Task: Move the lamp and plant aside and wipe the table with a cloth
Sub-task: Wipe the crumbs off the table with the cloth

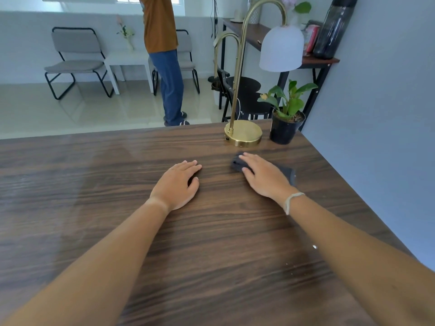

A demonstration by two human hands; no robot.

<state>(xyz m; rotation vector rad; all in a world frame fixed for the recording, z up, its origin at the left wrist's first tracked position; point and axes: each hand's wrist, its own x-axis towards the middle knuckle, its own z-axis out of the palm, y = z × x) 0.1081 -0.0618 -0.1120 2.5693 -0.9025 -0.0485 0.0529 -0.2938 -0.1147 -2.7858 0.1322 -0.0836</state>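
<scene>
A brass lamp (pixel 243 132) with a curved neck and a white shade stands at the far right corner of the dark wooden table (pixel 117 172). Right of its round base is a green plant in a black pot (pixel 286 128). My right hand (pixel 263 176) lies flat on a dark cloth (pixel 288 174), pressing it to the table just in front of the lamp base. My left hand (pixel 177 187) rests palm down on the bare wood, fingers loosely apart, holding nothing.
A blue-grey wall (pixel 376 114) runs along the table's right edge. Beyond the far edge a person (pixel 164 55) stands on the tiled floor near grey chairs (pixel 75 62) and a white side table. A shelf with a dark bottle (pixel 334 29) stands behind the lamp.
</scene>
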